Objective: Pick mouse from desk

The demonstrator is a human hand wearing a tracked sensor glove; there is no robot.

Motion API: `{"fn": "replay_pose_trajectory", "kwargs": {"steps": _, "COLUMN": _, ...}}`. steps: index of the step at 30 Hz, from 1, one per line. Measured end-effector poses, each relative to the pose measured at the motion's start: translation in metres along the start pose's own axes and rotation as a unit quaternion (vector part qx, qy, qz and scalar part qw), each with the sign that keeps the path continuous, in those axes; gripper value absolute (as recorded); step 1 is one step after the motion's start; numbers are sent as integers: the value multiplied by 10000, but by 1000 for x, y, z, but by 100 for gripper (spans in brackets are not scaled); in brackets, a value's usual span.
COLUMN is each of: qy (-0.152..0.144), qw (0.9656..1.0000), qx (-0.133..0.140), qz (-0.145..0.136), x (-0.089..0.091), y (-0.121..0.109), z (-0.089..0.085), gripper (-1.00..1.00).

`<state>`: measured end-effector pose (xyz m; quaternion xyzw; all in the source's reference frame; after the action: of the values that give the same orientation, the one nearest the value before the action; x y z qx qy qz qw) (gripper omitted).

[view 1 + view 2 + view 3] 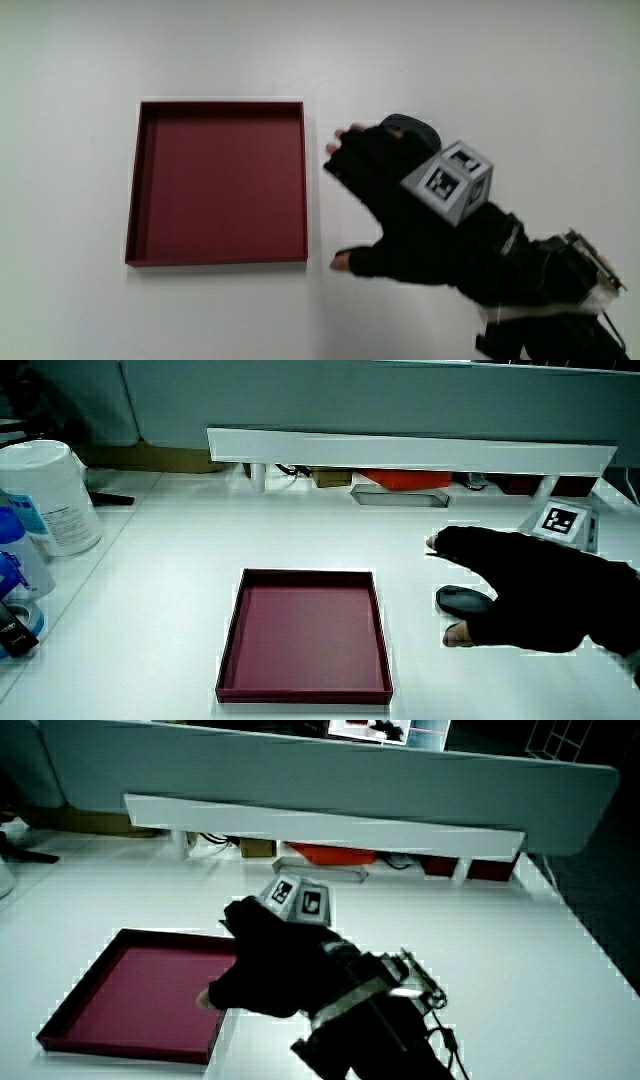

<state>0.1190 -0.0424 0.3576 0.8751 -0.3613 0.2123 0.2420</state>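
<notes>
- The mouse (412,127), a dark one, lies on the white table (80,60) near the middle of the main view, beside the red tray (135,180) and apart from it.
- The hand (400,215) is over the mouse and covers most of it. Only 1 rounded end shows past the fingers (350,150).
- In a side view the mouse (462,600) sits on the table under the arch of the hand (540,595), between the stretched fingers and the thumb (458,636).
- The fingers are spread and the thumb stands well apart from them, so they are not clamped on the mouse. Whether the palm touches it cannot be told.
- The patterned cube (452,180) sits on the back of the glove, and the forearm (520,270) runs toward the person.
- The tray is square, shallow and holds nothing. In a side view the hand (540,595) is just beside its rim (300,695).
- In a side view a white canister (50,495) stands at the table's edge, well apart from the tray.
- A low white partition (410,455) shows in both side views.
</notes>
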Motion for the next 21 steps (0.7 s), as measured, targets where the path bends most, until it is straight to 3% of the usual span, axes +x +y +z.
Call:
{"fn": "replay_pose_trajectory", "kwargs": {"steps": 1, "qy": 719, "qw": 9939, "qx": -23, "qz": -835, "x": 7, "y": -2, "z": 0, "gripper": 0}}
{"fn": "replay_pose_trajectory", "kwargs": {"steps": 3, "qy": 788, "qw": 9923, "qx": -3, "qz": -957, "x": 21, "y": 0, "z": 0, "gripper": 0}}
{"fn": "replay_pose_trajectory", "kwargs": {"steps": 4, "qy": 784, "qw": 9899, "qx": 82, "qz": -1175, "x": 36, "y": 2, "z": -5, "gripper": 0}}
{"fn": "replay_pose_trajectory", "kwargs": {"steps": 8, "qy": 1131, "qw": 9816, "qx": 46, "qz": -1540, "x": 55, "y": 6, "z": 0, "gripper": 0}}
{"fn": "replay_pose_trajectory", "kwargs": {"steps": 15, "qy": 1252, "qw": 9723, "qx": 31, "qz": -1974, "x": 84, "y": 11, "z": -1, "gripper": 0}}
{"fn": "replay_pose_trajectory", "kwargs": {"steps": 21, "qy": 1496, "qw": 9607, "qx": 38, "qz": -2339, "x": 114, "y": 15, "z": -13, "gripper": 0}}
